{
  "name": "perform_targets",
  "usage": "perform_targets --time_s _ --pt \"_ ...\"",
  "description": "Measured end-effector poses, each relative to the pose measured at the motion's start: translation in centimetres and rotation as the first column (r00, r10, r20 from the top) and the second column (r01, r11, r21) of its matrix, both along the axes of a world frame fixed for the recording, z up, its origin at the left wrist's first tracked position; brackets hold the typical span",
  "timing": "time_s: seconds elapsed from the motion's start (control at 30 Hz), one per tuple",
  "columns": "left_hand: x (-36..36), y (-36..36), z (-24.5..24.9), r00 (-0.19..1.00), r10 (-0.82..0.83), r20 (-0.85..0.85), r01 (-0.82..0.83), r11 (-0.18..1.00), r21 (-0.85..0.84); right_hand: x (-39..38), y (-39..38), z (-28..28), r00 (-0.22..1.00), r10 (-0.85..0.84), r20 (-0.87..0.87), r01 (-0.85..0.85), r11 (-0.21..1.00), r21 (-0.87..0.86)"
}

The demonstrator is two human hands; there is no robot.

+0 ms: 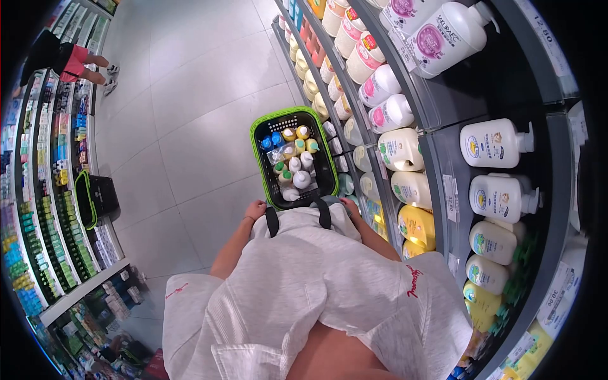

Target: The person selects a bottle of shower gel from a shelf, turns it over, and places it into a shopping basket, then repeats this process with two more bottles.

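Observation:
A black shopping basket with a green rim [258,158] is in front of my body in the head view. Inside it are several bottles, among them white pump bottles [301,180], yellow-capped bottles [303,132] and blue-topped bottles [277,138]. My left hand [256,209] is beside the basket's near left corner, its fingers curled; what they hold, if anything, is hidden. Near the opposite corner, by the shelf, is my right hand [348,205], its fingers mostly covered by my clothing. Two black straps [272,221] lie across my light grey clothing by the basket.
Shelves of lotion bottles [496,143] and jugs [400,150] run close along the right. Grey floor tiles [190,126] stretch ahead and left. Another black and green basket [101,197] stands by the left shelves [57,209]. A person in pink shorts [75,62] is at the upper left.

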State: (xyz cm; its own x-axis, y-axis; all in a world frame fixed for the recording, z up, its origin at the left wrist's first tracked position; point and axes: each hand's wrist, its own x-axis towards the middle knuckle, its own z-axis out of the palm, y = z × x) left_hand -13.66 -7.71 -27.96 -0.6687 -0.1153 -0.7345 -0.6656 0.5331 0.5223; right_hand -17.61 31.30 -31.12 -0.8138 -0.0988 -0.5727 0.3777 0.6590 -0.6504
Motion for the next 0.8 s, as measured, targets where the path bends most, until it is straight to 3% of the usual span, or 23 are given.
perform_targets --time_s 0.07,0.13,0.2,0.27,0.33,0.4,0.47,0.53,0.67,0.73,0.8 --pt "0.6 -0.5 -1.6 0.996 -0.054 -0.074 0.05 0.997 -0.05 -0.7 0.0 0.6 0.998 0.014 -0.063 -0.017 0.999 -0.05" --pt "0.7 -0.6 -1.7 0.999 -0.023 -0.044 0.022 1.0 -0.022 -2.1 -0.6 1.8 0.991 0.02 -0.13 -0.033 0.995 -0.098" --pt "0.7 -0.5 -1.7 1.0 0.002 -0.012 -0.002 1.0 0.009 -4.8 -2.2 4.6 0.993 -0.096 -0.073 0.084 0.985 -0.149" --pt "0.7 -0.5 -1.7 1.0 0.019 -0.014 -0.019 0.999 0.038 -8.8 -5.2 13.8 0.989 -0.112 -0.097 0.083 0.96 -0.268" --pt "0.5 -0.5 -2.4 1.0 0.002 -0.03 -0.001 0.999 0.043 -12.2 -6.8 20.2 0.976 -0.136 -0.168 0.031 0.858 -0.513" --pt "0.3 -0.3 -2.2 0.999 -0.016 -0.05 0.018 0.999 0.041 -15.1 -7.9 28.8 0.954 -0.132 -0.268 -0.071 0.771 -0.633" --pt "-0.3 0.0 -1.0 0.996 -0.056 -0.072 0.052 0.997 -0.05 -16.1 -8.5 37.1 0.862 -0.289 -0.417 -0.146 0.645 -0.75" --pt "-0.2 -0.3 -1.8 0.995 -0.038 -0.089 0.038 0.999 0.0 -17.5 -7.9 42.9 0.765 -0.441 -0.469 -0.257 0.459 -0.85" --pt "0.3 -1.1 -3.5 0.998 -0.05 -0.048 0.054 0.996 0.066 -22.6 -5.2 46.4 0.37 -0.752 -0.546 -0.23 0.495 -0.838" --pt "0.6 -1.1 -2.7 0.996 -0.073 -0.046 0.075 0.997 0.03 -25.2 -3.9 46.6 0.189 -0.849 -0.493 -0.101 0.482 -0.87" --pt "1.0 -1.2 -1.9 0.995 -0.086 -0.045 0.086 0.996 -0.01 -27.3 -2.4 46.9 0.139 -0.878 -0.457 -0.06 0.454 -0.889"
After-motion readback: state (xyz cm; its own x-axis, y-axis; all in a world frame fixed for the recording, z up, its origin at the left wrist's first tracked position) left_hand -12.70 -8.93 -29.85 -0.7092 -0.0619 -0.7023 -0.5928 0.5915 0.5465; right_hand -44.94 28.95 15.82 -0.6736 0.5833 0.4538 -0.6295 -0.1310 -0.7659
